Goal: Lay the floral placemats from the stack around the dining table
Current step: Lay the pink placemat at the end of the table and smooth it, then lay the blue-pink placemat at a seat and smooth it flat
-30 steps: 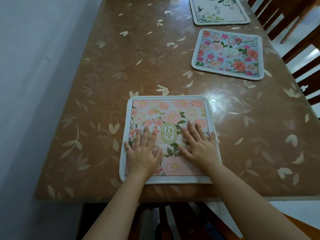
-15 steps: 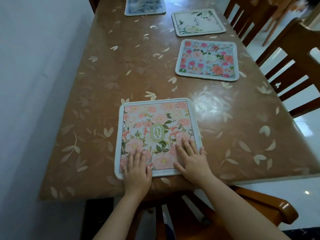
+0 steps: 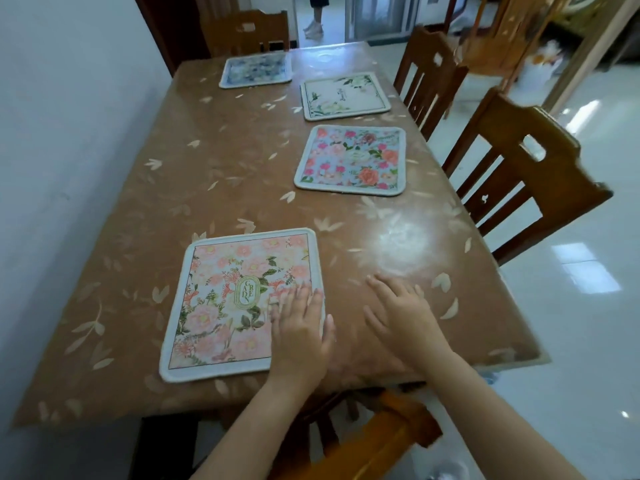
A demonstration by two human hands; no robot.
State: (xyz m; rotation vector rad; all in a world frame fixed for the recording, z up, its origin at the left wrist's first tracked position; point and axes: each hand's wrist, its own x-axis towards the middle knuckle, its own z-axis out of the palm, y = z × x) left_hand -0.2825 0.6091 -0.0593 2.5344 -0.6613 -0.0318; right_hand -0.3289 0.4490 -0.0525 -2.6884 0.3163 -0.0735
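A pink floral placemat (image 3: 228,299) marked "GARDEN" lies flat at the near end of the brown dining table (image 3: 214,181). My left hand (image 3: 302,332) rests flat on that mat's right edge, fingers straight. My right hand (image 3: 403,313) lies flat on the bare tabletop just right of the mat, holding nothing. Along the right side lie a blue-and-pink floral placemat (image 3: 351,161) and a white one with green leaves (image 3: 344,95). A blue-grey placemat (image 3: 256,69) lies at the far end. No stack of mats is in view.
A white wall (image 3: 62,133) runs along the table's left side. Wooden chairs stand on the right (image 3: 519,174), (image 3: 429,77), at the far end (image 3: 246,31), and right below me (image 3: 377,438). A person's legs (image 3: 315,15) show in the far doorway.
Both hands slid right: the left from the mat's lower left to its right edge, the right off the mat onto the table. My view lifted and shows more of the room.
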